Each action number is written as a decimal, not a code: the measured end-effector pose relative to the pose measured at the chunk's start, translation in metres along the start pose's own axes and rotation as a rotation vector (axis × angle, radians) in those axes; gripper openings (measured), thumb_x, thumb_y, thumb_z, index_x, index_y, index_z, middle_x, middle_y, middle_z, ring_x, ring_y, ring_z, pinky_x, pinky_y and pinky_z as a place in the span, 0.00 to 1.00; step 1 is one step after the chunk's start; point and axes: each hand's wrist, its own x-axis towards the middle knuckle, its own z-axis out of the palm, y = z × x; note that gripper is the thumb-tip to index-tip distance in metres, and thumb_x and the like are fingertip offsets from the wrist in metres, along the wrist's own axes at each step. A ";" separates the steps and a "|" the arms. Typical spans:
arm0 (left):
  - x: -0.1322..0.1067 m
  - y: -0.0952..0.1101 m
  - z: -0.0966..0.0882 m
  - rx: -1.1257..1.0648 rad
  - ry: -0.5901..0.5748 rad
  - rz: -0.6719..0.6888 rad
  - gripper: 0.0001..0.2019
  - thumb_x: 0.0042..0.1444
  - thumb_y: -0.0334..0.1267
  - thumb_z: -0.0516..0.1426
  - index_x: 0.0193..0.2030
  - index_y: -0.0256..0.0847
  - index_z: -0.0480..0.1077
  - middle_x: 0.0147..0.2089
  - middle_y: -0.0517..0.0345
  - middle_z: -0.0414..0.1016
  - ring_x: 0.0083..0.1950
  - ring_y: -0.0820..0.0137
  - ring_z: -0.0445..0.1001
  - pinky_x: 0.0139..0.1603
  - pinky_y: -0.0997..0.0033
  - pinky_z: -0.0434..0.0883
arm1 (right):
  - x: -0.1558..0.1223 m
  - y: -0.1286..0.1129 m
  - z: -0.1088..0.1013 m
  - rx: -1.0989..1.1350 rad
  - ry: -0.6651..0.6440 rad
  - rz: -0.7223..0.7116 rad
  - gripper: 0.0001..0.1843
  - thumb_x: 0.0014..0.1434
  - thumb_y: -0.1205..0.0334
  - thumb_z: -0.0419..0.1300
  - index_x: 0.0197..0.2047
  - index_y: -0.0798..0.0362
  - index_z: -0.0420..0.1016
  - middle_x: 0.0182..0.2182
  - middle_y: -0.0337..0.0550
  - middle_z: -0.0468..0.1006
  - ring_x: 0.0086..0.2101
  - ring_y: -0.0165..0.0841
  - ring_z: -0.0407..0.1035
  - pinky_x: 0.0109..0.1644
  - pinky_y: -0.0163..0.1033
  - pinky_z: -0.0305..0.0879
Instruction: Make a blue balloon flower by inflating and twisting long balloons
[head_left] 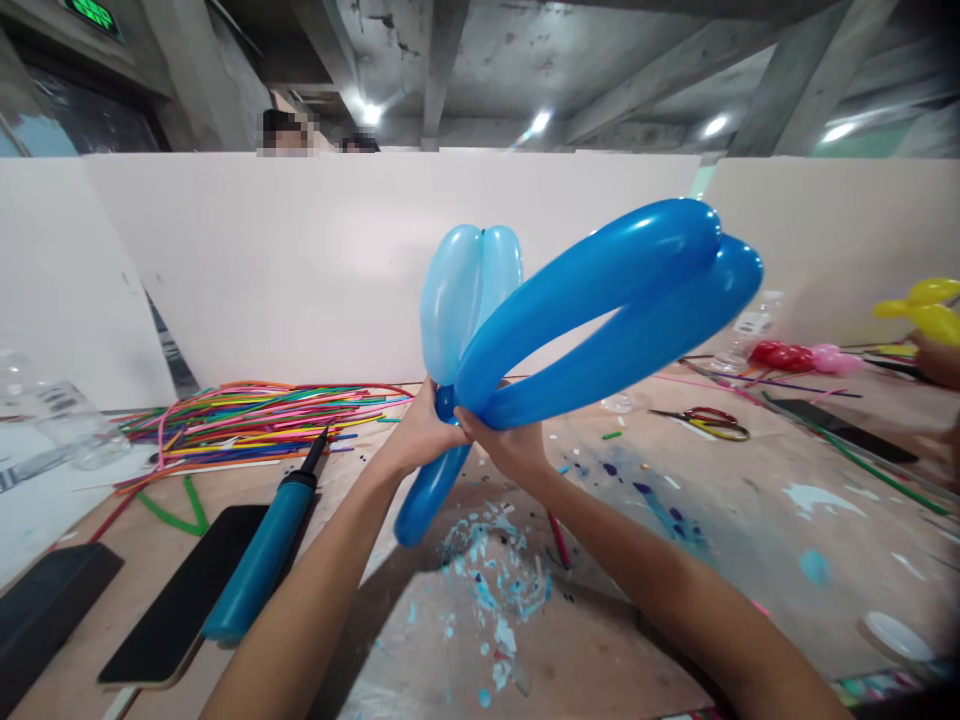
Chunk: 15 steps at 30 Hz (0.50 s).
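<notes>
Both my hands grip a twisted balloon figure in front of me, above the table. Its dark blue balloon [585, 310] makes a long loop up to the right, and a short dark blue end [431, 500] points down to the left. Behind it rises a folded light blue balloon [454, 300]. My left hand [420, 430] is closed at the joint, beside a small round blue bubble [445, 402]. My right hand [514, 445] is closed at the base of the long loop, its thumb close to the left hand's; its other fingers are partly hidden by the balloon.
Left lie a blue hand pump [266, 555], a black phone [187, 590] and a pile of uninflated balloons [285, 420]. Scissors [705, 424] and a plastic bottle [754, 325] are at right. Another person's hand [937, 355] is near a yellow balloon [934, 305]. A white partition [300, 270] stands behind.
</notes>
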 end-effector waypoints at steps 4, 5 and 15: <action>-0.001 -0.003 -0.007 -0.241 -0.016 -0.191 0.37 0.40 0.31 0.64 0.60 0.41 0.62 0.52 0.50 0.75 0.49 0.57 0.76 0.48 0.58 0.74 | 0.001 0.004 -0.002 -0.011 0.021 -0.040 0.10 0.50 0.56 0.67 0.33 0.52 0.76 0.32 0.43 0.80 0.34 0.41 0.74 0.40 0.45 0.70; -0.001 -0.004 -0.009 -0.272 -0.059 -0.243 0.37 0.38 0.31 0.65 0.59 0.40 0.63 0.51 0.49 0.76 0.48 0.56 0.77 0.48 0.56 0.75 | 0.001 0.005 -0.004 -0.037 -0.004 -0.060 0.10 0.49 0.56 0.68 0.32 0.52 0.76 0.31 0.42 0.79 0.33 0.40 0.73 0.39 0.44 0.70; -0.001 -0.021 0.010 -0.536 -0.070 -0.206 0.31 0.38 0.38 0.70 0.52 0.37 0.72 0.49 0.48 0.78 0.53 0.51 0.74 0.57 0.48 0.70 | 0.009 0.011 -0.012 0.025 0.069 -0.024 0.12 0.47 0.54 0.69 0.27 0.53 0.74 0.26 0.40 0.77 0.29 0.37 0.70 0.34 0.41 0.68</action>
